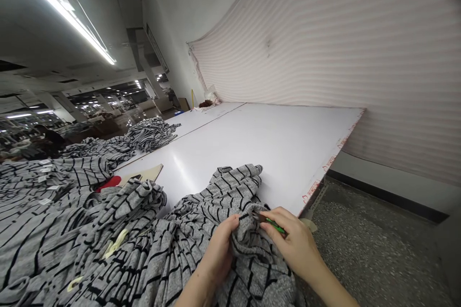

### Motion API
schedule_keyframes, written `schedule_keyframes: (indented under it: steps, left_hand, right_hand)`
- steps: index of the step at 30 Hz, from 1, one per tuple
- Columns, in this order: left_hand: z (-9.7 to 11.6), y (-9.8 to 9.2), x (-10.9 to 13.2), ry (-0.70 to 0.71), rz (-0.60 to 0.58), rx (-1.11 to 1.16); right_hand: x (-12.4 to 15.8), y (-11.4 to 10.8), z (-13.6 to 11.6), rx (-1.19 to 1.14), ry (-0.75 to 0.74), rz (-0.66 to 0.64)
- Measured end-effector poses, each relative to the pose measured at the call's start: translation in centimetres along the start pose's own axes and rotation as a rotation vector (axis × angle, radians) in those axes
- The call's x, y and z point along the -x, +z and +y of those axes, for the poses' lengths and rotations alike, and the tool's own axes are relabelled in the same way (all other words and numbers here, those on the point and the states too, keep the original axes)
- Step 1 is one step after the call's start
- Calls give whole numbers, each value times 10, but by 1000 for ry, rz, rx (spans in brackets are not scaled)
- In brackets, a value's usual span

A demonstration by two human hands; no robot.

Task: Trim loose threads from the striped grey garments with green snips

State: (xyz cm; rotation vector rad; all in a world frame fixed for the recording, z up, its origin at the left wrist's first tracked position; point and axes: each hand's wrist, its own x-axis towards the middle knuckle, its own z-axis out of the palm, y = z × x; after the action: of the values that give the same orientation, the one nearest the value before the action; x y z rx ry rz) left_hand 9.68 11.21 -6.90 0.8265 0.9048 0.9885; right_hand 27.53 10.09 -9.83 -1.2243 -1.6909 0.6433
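A grey knit garment [230, 187] with black stripes lies bunched at the near edge of the white table. My left hand [221, 244] is closed on a fold of it, with the thumb on top and the other fingers hidden under the cloth. Between the thumb and fingers of my right hand [290, 237] are small green-handled snips [275, 225]. Their tip points left at the gathered fabric beside my left thumb, and the blades are mostly hidden.
More striped garments [36, 220] are heaped along the left, with white labels [45, 201] and pale yellow strips [115, 243] among them. A red round item [110, 183] lies by a beige board [153, 172]. The white table [266, 139] meets a striped sheet [324, 48] behind.
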Motion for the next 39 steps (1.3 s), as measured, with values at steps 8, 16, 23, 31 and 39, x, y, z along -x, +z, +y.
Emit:
schedule_keyframes:
  steps: [8, 16, 23, 31, 39]
  left_hand:
    - [2, 3, 0, -60, 138, 23]
    - [1, 1, 1, -146, 311, 23]
    - [1, 3, 2, -128, 279, 6]
    - [2, 3, 3, -150, 304, -35]
    - [8, 7, 8, 324, 88, -859]
  right_hand:
    - [-2, 5, 2, 9, -44, -36]
    - [-5, 3, -4, 86, -87, -44]
    - [-8, -1, -8, 122, -102, -66]
    - [-7, -5, -5, -39, 5, -51]
    - [-22, 5, -13, -284, -4, -110]
